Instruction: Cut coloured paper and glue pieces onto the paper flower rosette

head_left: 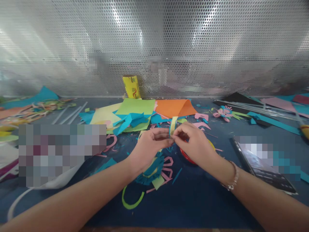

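Observation:
Both hands meet over the middle of the blue table. My left hand (151, 146) is closed, its fingertips pinching a small yellow and blue paper strip (173, 126) that stands upright. My right hand (193, 140) pinches the same strip low down from the other side. Beneath my left wrist lies a fringed teal paper piece (154, 169) with pale yellow in it, partly hidden by the wrist. Pink looped paper cuttings (167, 167) lie beside it. A red round object (187, 156) shows partly under my right hand. Nearer me is a curved green paper strip (131, 204).
Green paper (137, 107) and orange paper (175, 108) sheets lie behind the hands. A yellow box (131, 86) stands against the perforated metal panel (154, 38). To the right are a phone (264, 169) and a pink paper flower (223, 113). Clear sticks (74, 112) lie at left.

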Demonstrator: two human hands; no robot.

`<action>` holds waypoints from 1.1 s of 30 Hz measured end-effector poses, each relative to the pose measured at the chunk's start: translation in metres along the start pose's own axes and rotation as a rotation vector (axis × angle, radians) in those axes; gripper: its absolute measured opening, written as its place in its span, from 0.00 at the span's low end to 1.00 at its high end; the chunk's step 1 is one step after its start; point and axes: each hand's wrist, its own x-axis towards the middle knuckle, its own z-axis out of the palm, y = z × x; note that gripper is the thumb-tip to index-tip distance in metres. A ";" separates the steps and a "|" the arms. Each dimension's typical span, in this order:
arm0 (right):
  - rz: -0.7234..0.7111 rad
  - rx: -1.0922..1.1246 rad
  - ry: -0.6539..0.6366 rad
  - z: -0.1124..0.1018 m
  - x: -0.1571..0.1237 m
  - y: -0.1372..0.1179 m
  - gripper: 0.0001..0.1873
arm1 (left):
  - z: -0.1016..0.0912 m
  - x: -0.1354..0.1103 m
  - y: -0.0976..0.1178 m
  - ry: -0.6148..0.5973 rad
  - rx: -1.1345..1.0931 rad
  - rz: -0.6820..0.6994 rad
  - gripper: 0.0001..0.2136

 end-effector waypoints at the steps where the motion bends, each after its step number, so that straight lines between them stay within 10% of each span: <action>1: 0.024 0.030 0.007 0.000 0.000 -0.001 0.04 | 0.000 0.000 -0.001 0.003 0.005 0.003 0.12; 33: 0.120 0.112 0.049 0.000 0.002 0.001 0.05 | 0.003 -0.002 0.000 -0.038 -0.023 -0.021 0.11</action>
